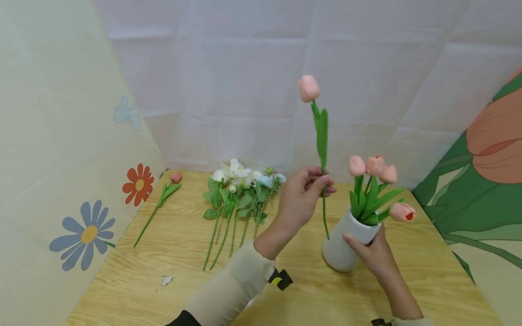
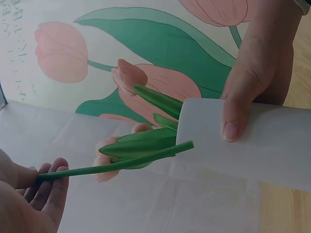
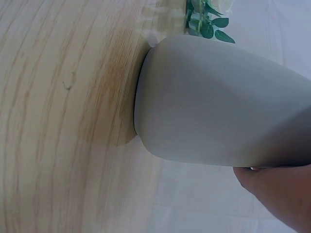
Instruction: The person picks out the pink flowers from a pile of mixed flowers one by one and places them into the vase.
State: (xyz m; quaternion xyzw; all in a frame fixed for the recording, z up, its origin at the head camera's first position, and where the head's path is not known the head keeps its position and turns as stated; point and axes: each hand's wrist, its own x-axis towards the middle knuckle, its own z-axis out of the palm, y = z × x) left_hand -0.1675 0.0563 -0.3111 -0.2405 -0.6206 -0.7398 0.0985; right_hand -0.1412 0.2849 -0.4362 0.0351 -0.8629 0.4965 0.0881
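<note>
My left hand (image 1: pixel 297 199) pinches the green stem of a pink tulip (image 1: pixel 309 88) between thumb and fingers, bloom up. The stem's lower end (image 2: pixel 184 147) hangs beside the white vase's rim, outside it, overlapping the vase in the head view. The right hand (image 1: pixel 377 256) grips the upper side of that white vase (image 1: pixel 344 244), thumb across its front. Several pink tulips (image 1: pixel 375 165) stand in the vase, and one (image 1: pixel 402 212) droops out to the right. In the right wrist view, the vase's base (image 3: pixel 146 102) is right at the wooden table.
White flowers (image 1: pixel 233 173) with leafy green stems lie in a bunch at the table's back middle. A single darker pink tulip (image 1: pixel 176 177) lies at the left edge. Nearer the front is a small white scrap (image 1: pixel 166 280). Printed cloths (image 1: pixel 497 145) enclose the wooden table (image 1: pixel 122 280).
</note>
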